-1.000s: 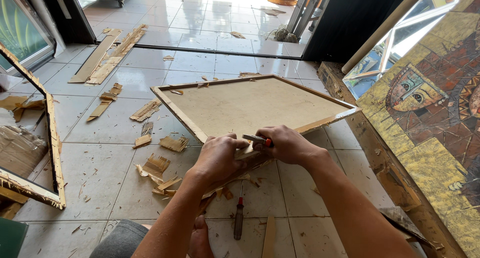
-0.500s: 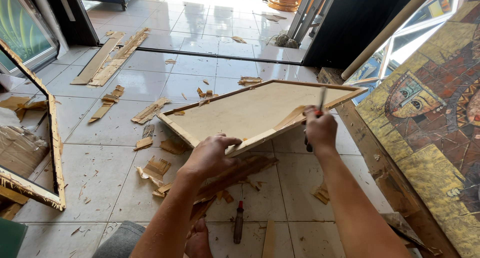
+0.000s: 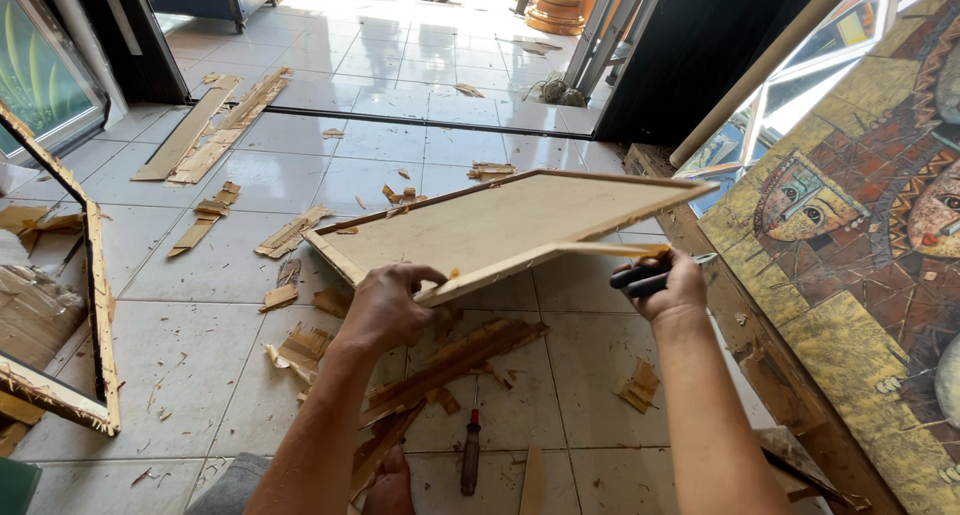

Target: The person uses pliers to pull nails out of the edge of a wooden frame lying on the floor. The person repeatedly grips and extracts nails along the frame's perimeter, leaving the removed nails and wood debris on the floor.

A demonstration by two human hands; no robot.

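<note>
A pale board in a thin wooden frame [image 3: 490,230] is held tilted above the tiled floor. My left hand [image 3: 388,305] grips its near corner. My right hand [image 3: 668,283] is closed on a black-handled tool [image 3: 640,275] at the frame's right edge, where a thin wooden strip [image 3: 610,249] stands away from the edge. Below the frame lies a pile of broken wooden strips [image 3: 450,367].
A screwdriver [image 3: 470,457] lies on the tiles near me. Wood scraps [image 3: 290,233] and long planks [image 3: 210,127] are scattered over the floor. A framed picture [image 3: 60,305] lies at the left. Large paintings [image 3: 860,215] lean at the right. A dark doorway stands beyond.
The frame has been lifted and tilted up off the floor. My right hand has slid from the near corner out to the right edge with the tool.
</note>
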